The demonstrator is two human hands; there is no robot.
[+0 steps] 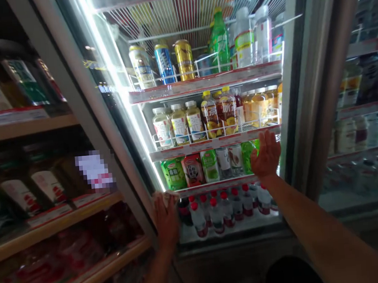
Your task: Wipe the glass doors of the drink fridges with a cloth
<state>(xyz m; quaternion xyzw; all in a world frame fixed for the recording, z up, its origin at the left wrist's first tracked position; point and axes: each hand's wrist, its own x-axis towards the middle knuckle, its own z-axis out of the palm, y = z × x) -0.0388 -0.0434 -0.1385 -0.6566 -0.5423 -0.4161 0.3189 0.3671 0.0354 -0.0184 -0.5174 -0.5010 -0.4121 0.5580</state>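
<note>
One pale cloth (173,197), lower centre, touches your left hand (166,219), grip unclear; three cans (164,65) stand upper centre. Your right hand (266,156), fingers outstretched, right of centre, hides part of a shelf edge (205,145).

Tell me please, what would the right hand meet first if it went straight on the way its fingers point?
Most likely the right hand would meet the shelf edge below the amber bottles; depth is unclear, so its fingers may already touch it.
</note>
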